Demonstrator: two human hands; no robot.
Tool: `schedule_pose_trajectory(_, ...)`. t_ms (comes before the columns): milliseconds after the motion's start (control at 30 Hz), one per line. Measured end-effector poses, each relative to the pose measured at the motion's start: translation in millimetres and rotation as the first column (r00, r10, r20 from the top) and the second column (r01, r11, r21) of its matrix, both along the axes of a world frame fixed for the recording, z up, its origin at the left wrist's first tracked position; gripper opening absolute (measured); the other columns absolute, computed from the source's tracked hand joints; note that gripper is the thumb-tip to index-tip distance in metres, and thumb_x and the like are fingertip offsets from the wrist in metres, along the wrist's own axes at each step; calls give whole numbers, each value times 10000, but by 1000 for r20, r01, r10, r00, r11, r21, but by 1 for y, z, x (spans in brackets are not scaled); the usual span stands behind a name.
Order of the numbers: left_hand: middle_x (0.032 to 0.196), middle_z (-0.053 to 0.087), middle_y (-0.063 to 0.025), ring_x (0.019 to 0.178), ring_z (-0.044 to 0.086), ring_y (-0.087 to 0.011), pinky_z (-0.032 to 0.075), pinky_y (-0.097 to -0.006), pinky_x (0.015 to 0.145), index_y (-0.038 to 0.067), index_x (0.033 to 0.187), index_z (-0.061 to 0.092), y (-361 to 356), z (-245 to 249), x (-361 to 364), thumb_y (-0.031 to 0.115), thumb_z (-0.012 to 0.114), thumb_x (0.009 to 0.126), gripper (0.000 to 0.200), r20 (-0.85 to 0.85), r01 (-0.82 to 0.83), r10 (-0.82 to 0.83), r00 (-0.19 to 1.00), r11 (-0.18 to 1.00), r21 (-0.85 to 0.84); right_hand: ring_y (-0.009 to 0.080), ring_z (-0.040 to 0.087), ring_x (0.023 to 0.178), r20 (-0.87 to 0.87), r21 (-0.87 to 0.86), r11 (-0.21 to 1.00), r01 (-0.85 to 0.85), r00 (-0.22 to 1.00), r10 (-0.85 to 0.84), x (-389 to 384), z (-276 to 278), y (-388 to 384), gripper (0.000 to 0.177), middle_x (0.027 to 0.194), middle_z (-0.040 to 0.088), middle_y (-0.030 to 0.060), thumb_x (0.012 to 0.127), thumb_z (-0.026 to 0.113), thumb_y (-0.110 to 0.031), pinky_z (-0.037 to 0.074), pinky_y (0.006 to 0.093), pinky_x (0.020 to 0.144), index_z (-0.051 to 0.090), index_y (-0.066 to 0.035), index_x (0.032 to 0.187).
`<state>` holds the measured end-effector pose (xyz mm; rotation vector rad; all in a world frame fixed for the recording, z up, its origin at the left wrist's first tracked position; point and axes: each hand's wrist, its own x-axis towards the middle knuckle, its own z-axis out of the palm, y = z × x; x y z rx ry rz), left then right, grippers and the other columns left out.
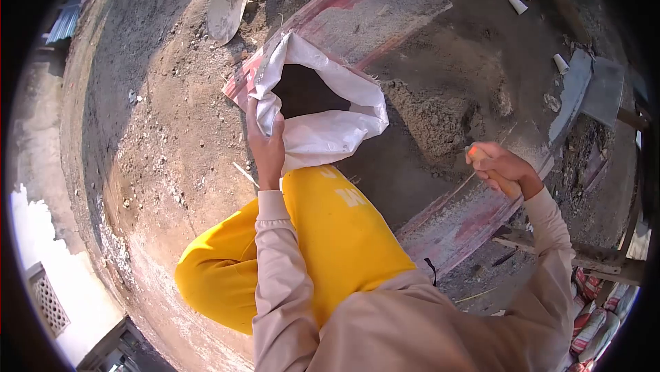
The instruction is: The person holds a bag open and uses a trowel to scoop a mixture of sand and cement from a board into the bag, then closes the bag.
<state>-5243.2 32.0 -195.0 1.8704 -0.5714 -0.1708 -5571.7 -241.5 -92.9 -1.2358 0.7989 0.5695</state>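
My left hand (267,144) is closed on the left rim of a white sack (323,137). The sack's mouth gapes upward with its edge folded out, and the inside is dark. Off to the right, my right hand (503,167) wraps round a light wooden tool handle (507,185) with an orange end. Whatever is fixed to that handle cannot be made out. A heap of grey, sandy mix (440,121) lies between the sack and my right hand.
A reddish board (385,11) coated with grey mix lies behind the sack; another board (467,224) lies front right. A shovel (227,13) rests on the soil at the upper left. White cups (518,5) and a metal sheet (603,90) are at the right.
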Motion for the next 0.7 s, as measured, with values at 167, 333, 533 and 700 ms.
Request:
schedule_pose_trajectory(167, 1333, 392, -196, 1235, 382, -289, 288, -353, 1020, -31, 1315, 347, 1, -4, 2, 147, 588, 832, 569, -39, -10, 8, 999, 999, -38, 88, 439, 385, 148, 309, 920, -241, 968, 203, 105, -29, 8, 239, 627, 467, 28, 823, 525, -183, 369, 237, 326, 452, -9, 969)
schedule_pose_trajectory(333, 1356, 368, -195, 1254, 359, -279, 269, -343, 1030, -26, 1324, 340, -1, 4, 0, 123, 559, 851, 541, -77, -29, 27, 997, 999, -26, 51, 459, 463, -117, 801, 556, 221, 969, -216, 228, -141, 73, 164, 638, 475, -18, 860, 480, -233, 427, 183, 400, 463, -70, 850)
schedule_pose_trajectory(533, 1354, 378, -183, 1251, 361, -259, 264, -336, 1034, -19, 1331, 339, 5, 1, 0, 151, 536, 875, 525, -123, -30, 12, 992, 989, -148, 77, 447, 438, -118, 986, 52, 155, 895, -430, 194, -138, 127, 201, 614, 451, -3, 856, 465, -240, 420, 207, 400, 455, -42, 887)
schedule_pose_trajectory(700, 1350, 381, -169, 1231, 377, -251, 283, -339, 1020, -13, 1337, 337, -1, 1, 2, 173, 538, 881, 532, -92, 29, -42, 995, 990, -136, 100, 458, 429, 107, 651, 696, 302, 871, -479, 82, -97, 126, 173, 624, 467, 22, 850, 502, -207, 413, 242, 384, 455, -52, 909)
